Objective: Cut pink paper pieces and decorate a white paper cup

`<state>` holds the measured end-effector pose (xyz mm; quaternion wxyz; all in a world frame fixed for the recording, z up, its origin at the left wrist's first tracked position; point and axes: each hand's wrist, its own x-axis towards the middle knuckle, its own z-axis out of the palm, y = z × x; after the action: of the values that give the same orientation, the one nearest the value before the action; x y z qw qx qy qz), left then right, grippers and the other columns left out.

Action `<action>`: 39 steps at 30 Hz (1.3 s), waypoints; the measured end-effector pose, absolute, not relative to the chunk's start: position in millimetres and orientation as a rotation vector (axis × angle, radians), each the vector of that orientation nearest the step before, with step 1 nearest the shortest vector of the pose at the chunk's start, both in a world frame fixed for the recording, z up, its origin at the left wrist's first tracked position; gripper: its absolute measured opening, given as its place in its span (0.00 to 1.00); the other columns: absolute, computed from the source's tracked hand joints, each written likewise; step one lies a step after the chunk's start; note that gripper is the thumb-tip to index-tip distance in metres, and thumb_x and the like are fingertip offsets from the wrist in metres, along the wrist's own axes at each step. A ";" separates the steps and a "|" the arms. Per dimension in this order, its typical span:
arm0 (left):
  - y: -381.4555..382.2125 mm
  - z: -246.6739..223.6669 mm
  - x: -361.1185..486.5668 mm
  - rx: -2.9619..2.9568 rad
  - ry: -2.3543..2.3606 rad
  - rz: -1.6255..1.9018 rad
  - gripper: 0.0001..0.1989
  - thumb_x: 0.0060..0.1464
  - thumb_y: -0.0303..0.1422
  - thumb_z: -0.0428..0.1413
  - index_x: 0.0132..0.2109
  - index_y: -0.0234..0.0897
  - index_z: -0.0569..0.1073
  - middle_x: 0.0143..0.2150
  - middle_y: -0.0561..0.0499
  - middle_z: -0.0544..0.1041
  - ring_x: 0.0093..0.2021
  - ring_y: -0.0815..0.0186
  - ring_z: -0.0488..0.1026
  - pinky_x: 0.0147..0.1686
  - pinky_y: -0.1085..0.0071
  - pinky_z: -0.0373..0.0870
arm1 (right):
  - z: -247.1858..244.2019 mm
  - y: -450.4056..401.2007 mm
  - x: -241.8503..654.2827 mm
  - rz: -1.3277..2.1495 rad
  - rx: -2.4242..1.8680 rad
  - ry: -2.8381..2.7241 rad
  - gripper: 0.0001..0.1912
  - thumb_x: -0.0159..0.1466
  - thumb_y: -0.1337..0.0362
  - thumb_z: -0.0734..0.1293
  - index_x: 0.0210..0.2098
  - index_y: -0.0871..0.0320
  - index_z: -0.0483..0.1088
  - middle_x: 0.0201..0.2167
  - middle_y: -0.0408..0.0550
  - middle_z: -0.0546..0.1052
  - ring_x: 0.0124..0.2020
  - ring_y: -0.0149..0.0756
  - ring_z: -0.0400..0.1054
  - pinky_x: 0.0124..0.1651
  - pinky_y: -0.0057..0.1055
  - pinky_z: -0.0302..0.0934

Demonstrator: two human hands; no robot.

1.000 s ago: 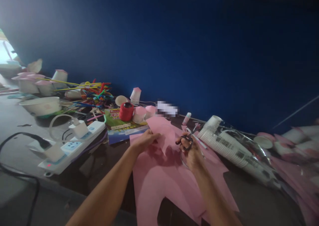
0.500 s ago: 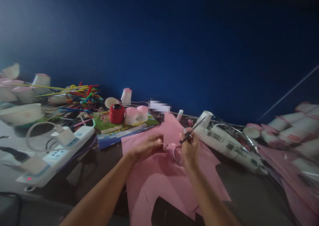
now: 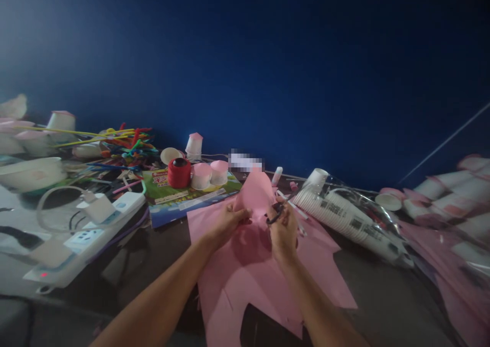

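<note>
My left hand [image 3: 229,221] pinches the edge of a small piece of pink paper [image 3: 255,191], which stands up curved between my hands. My right hand [image 3: 284,230] is closed around the dark handles of a pair of scissors [image 3: 275,213]; the blades are hard to make out. Beneath both hands lies a larger pink sheet [image 3: 245,280] with cut edges and a notch at its front. A glue stick [image 3: 277,175] stands just behind the pink piece. A white stick-like item [image 3: 293,205] lies beside my right hand.
Left of the paper are a red thread spool [image 3: 179,173], small pink-topped cups [image 3: 201,175], a green-blue booklet [image 3: 184,204] and a power strip [image 3: 88,234]. Pipe cleaners [image 3: 130,140] are piled behind. To the right lies a bagged stack of paper cups [image 3: 344,217].
The small pink piece has shifted and turned, now curving. My left hand has closed on its edge. My right hand with the scissors has moved slightly left and tilted.
</note>
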<state>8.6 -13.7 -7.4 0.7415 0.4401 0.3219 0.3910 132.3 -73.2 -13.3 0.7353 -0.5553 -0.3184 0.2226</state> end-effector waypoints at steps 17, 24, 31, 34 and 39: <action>-11.6 -2.3 -0.9 0.857 0.425 0.748 0.14 0.42 0.27 0.67 0.38 0.34 0.74 0.32 0.52 0.76 0.28 0.70 0.74 0.41 0.67 0.75 | 2.8 -71.1 156.0 0.786 -0.904 -0.252 0.19 0.42 0.64 0.76 0.32 0.56 0.68 0.19 0.35 0.73 0.17 0.23 0.62 0.19 0.19 0.50; -10.1 -4.5 0.8 0.995 0.573 0.750 0.15 0.41 0.30 0.67 0.39 0.33 0.74 0.30 0.52 0.76 0.26 0.69 0.74 0.30 0.73 0.72 | 3.4 -69.5 158.5 0.849 -0.847 -0.306 0.20 0.44 0.59 0.76 0.30 0.56 0.64 0.19 0.32 0.71 0.11 0.17 0.48 0.17 0.20 0.45; -16.8 -0.1 -2.5 0.926 0.421 0.669 0.20 0.42 0.32 0.68 0.43 0.35 0.74 0.30 0.51 0.76 0.31 0.66 0.75 0.42 0.65 0.72 | 0.2 -71.7 163.5 0.537 -0.966 -0.335 0.23 0.46 0.65 0.75 0.39 0.55 0.66 0.25 0.34 0.72 0.19 0.21 0.62 0.22 0.21 0.54; -21.6 5.0 -5.6 0.885 0.179 0.633 0.28 0.41 0.38 0.69 0.51 0.38 0.73 0.39 0.46 0.78 0.41 0.60 0.76 0.51 0.59 0.68 | 1.0 -74.3 161.7 0.323 -1.040 -0.438 0.23 0.49 0.65 0.74 0.43 0.56 0.66 0.32 0.40 0.74 0.30 0.28 0.70 0.32 0.25 0.62; -36.3 8.9 -1.0 1.035 0.107 0.532 0.37 0.36 0.40 0.71 0.55 0.39 0.71 0.48 0.41 0.77 0.54 0.50 0.72 0.51 0.59 0.66 | -3.5 -69.9 167.8 0.275 -1.151 -0.358 0.23 0.49 0.61 0.74 0.41 0.56 0.64 0.33 0.43 0.74 0.28 0.30 0.69 0.29 0.27 0.63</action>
<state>-1.0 -36.3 8.9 0.8341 0.4885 0.0505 0.2513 167.8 -69.9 -3.5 0.8151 -0.5393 -0.1678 0.1290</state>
